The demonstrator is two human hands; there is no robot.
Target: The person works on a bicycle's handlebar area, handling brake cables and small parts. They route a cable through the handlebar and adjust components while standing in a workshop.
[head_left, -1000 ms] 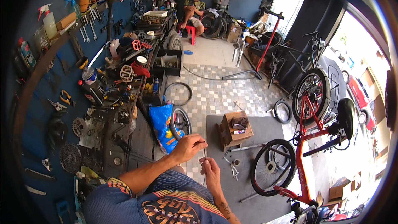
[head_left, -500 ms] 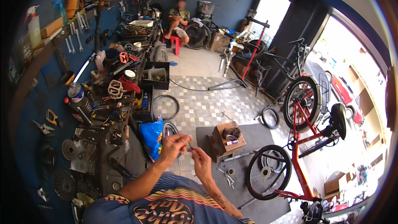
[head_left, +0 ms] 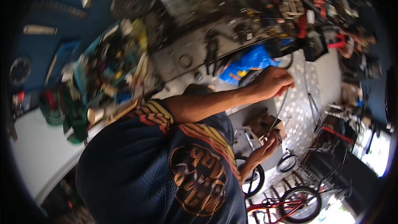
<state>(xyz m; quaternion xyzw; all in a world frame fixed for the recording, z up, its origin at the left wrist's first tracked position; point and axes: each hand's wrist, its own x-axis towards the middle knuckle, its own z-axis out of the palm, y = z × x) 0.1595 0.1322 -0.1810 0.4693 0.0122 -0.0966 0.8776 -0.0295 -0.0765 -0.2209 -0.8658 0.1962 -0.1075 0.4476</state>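
Observation:
A thin grey cable or rod point(head_left: 281, 108) stretches between my two hands. My left hand point(head_left: 277, 82) is raised in front of a blue plastic sack point(head_left: 248, 60), its fingers curled round the upper part of the strand. Lower, my right hand point(head_left: 267, 144) has its fingers closed on the same strand, near a brown cardboard box point(head_left: 257, 122). The picture is motion-blurred, so the ends of the strand are hard to make out.
A cluttered workbench point(head_left: 190, 33) runs along the blue tool wall. An upturned red bicycle point(head_left: 265, 207) and a loose tyre point(head_left: 287, 164) are at the lower right. A seated person point(head_left: 352, 43) is by the far end of the bench. A white surface point(head_left: 37, 153) lies at left.
The view has swung sharply toward the bench, tilting the room. My hands, close together half a second ago, are now farther apart along the strand, the left one higher.

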